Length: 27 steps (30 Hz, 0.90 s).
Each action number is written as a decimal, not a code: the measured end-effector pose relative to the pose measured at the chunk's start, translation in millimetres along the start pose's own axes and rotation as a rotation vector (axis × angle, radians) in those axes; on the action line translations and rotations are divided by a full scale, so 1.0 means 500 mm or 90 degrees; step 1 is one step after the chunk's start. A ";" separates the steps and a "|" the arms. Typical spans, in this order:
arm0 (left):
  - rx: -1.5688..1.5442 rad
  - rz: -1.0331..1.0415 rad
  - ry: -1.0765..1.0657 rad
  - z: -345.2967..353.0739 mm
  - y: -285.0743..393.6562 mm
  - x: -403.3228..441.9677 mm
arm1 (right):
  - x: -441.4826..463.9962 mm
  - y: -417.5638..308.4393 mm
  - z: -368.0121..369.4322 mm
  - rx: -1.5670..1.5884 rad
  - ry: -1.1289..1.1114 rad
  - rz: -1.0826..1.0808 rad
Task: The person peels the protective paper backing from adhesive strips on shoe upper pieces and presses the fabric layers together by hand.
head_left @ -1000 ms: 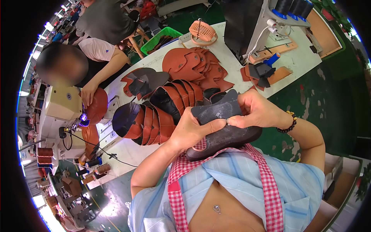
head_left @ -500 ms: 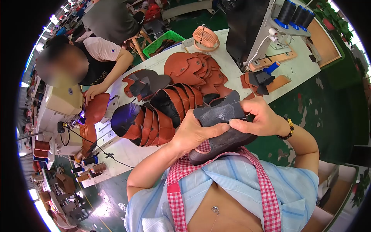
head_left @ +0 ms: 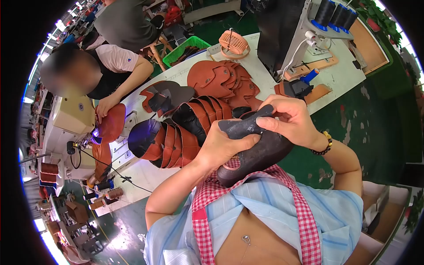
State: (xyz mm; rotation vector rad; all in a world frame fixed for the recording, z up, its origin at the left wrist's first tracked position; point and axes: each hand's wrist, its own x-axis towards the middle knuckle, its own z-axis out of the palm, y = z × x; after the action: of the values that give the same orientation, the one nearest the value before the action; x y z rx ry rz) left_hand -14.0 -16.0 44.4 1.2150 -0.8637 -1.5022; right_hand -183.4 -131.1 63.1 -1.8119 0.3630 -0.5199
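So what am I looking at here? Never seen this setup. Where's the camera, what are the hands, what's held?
No robot: these are a person's own bare hands. One camera, worn on that person's head, looks forward and down, so the edges look curved.

The left hand and right hand both hold a dark piece with a flap, in front of the body. I can't tell its material for sure.

On the white table lie flat reddish-brown pieces, stacked curved pieces and a small orange fan.

At the left, a co-worker's hand rests on another reddish piece at a sewing machine.
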 end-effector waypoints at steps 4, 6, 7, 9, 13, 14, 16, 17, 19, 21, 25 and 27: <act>0.036 -0.001 0.015 -0.010 -0.010 0.011 | 0.000 0.025 0.023 0.000 0.080 -0.092; 0.057 0.021 0.029 -0.014 -0.007 0.009 | 0.003 0.015 0.030 0.040 0.074 -0.050; 0.041 0.015 0.034 -0.014 -0.005 0.006 | 0.005 -0.006 0.035 0.074 0.065 -0.006; 0.012 0.004 0.041 -0.012 0.001 -0.001 | 0.004 -0.011 0.029 0.084 0.010 0.075; 0.006 -0.008 0.028 -0.008 -0.003 -0.001 | -0.012 -0.004 -0.002 0.006 -0.080 0.174; 0.002 -0.007 0.027 -0.007 -0.002 0.001 | -0.013 -0.001 -0.003 0.019 -0.079 0.194; -0.006 -0.008 0.025 -0.005 -0.002 0.000 | -0.015 0.002 -0.004 0.052 -0.082 0.218; -0.007 0.000 0.023 -0.004 -0.003 -0.001 | -0.014 0.002 -0.005 0.071 -0.085 0.223; -0.010 0.016 0.019 -0.002 -0.007 -0.003 | -0.015 -0.003 -0.007 0.098 -0.087 0.225; -0.013 0.014 0.008 -0.003 -0.011 -0.004 | -0.014 -0.011 -0.006 0.115 -0.089 0.219; -0.019 0.000 0.009 -0.002 -0.011 -0.005 | -0.015 -0.001 -0.018 0.066 -0.128 0.230; -0.021 -0.002 0.006 -0.003 -0.014 -0.003 | -0.011 -0.012 -0.012 0.097 -0.110 0.222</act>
State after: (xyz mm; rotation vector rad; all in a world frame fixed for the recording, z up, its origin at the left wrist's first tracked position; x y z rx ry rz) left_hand -14.5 -12.4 38.0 1.1985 -0.8276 -1.5063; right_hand -191.4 -131.4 69.1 -1.5884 0.4935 -0.1423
